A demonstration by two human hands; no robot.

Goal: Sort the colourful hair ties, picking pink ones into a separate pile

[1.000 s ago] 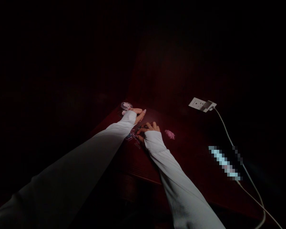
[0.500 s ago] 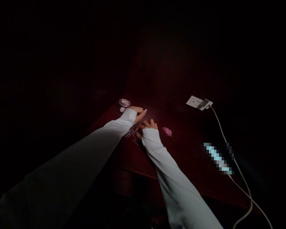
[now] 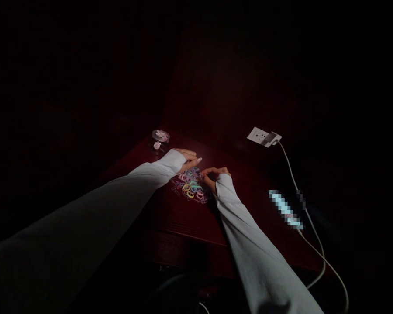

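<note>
A tangled pile of small elastic hair ties [image 3: 192, 186], in pink, purple, green and yellow, lies on the dark red table. At its far left edge rests my left hand [image 3: 188, 159], fingers loosely stretched and thumb pointing right; I see nothing held in it. My right hand [image 3: 216, 175] is at the right edge of the pile, with index finger and thumb drawn together toward the hair ties. What sits between those fingertips is too small and dim to make out. White sleeves cover both arms.
Behind my left hand stands a clear round jar [image 3: 160, 139] with a pale label. A white power socket [image 3: 258, 136] with a plugged-in charger is at the right; its white cable [image 3: 293, 176] runs down past a blurred, lit device [image 3: 285, 209]. The table's front edge [image 3: 196, 237] faces me.
My right hand has moved right, off the middle of the pile, uncovering the coloured hair ties. The small pink heap at the right is now hidden. The view has shifted slightly right.
</note>
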